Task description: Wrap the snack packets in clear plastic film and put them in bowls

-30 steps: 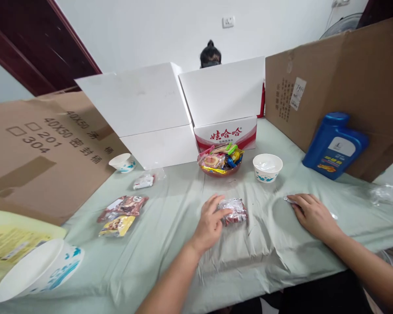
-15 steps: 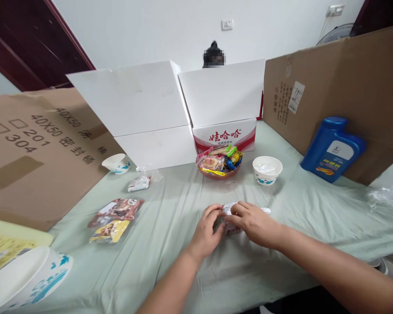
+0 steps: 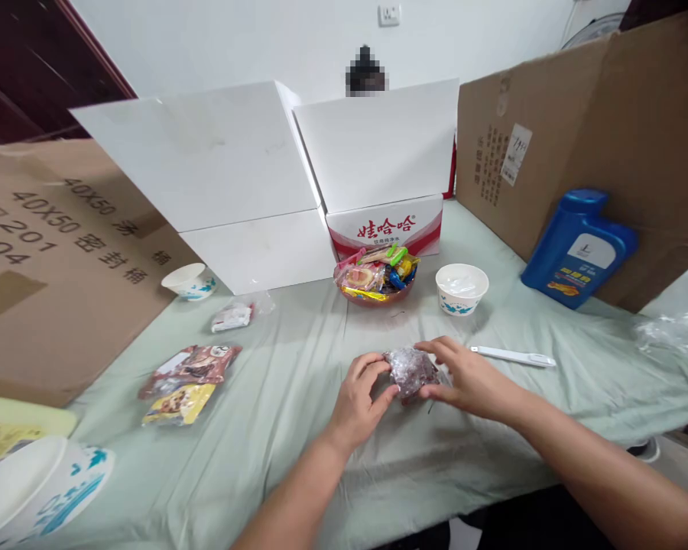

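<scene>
One clear-wrapped snack packet (image 3: 411, 372), on the green cloth (image 3: 298, 458) mid-table, pinched between left hand (image 3: 360, 401) and right hand (image 3: 471, 379), fingers curled on both ends. Beyond: one bowl of sweets (image 3: 375, 276), three paper bowls, one blue bottle (image 3: 576, 248).

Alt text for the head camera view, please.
Both hands, left hand and right hand, grip a crinkly snack packet over a pale green tablecloth. Behind it stand a bowl of sweets, a white paper bowl and a blue jug.
</scene>
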{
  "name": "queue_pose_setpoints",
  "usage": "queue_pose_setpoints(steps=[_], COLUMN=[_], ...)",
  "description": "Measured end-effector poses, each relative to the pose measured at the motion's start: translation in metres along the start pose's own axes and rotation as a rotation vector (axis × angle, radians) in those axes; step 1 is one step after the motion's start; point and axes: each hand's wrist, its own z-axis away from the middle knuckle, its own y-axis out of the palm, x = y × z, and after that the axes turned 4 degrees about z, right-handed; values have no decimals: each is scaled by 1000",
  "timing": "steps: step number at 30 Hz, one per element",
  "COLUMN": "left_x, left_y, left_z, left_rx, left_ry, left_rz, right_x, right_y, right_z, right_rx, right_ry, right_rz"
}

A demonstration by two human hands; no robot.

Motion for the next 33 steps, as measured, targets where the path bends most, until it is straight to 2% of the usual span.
queue_pose_setpoints(steps=[3, 7, 11, 16, 18, 21, 24, 26, 28, 31, 33], left_x=[-2, -1, -3, -11, -12, -10, -6, -5, -6, -8, -8], left_y=[-2, -4, -5, -4, -3, 0, 1, 0, -1, -2, -3], left_z=[1, 1, 1, 1, 1, 1, 1, 1, 1, -1, -2], left_rx=[11, 20, 36, 126, 128, 105, 81, 41, -1, 53, 88], left_ry=[75, 79, 99, 248, 236, 137, 69, 70, 79, 112, 128], left_rz=[-29, -17, -12, -91, -77, -45, -112, -140, -68, 64, 62], right_x=[28, 23, 9, 18, 19, 11, 0, -3, -1, 7, 7], right_y=[22, 35, 29, 28, 27, 19, 7, 2, 3, 10, 14], right_z=[-18, -19, -10, -3, -3, -3, -2, 0, 2, 4, 4], right_rx=[41, -38, -150, -48, -55, -102, -148, -182, -167, -79, -93], right_ry=[51, 101, 150, -109, -110, -50, 6, 21, -19, -125, -104], right_rz=[8, -117, -257, -263, -248, -290, -299, -320, -390, -521, -581])
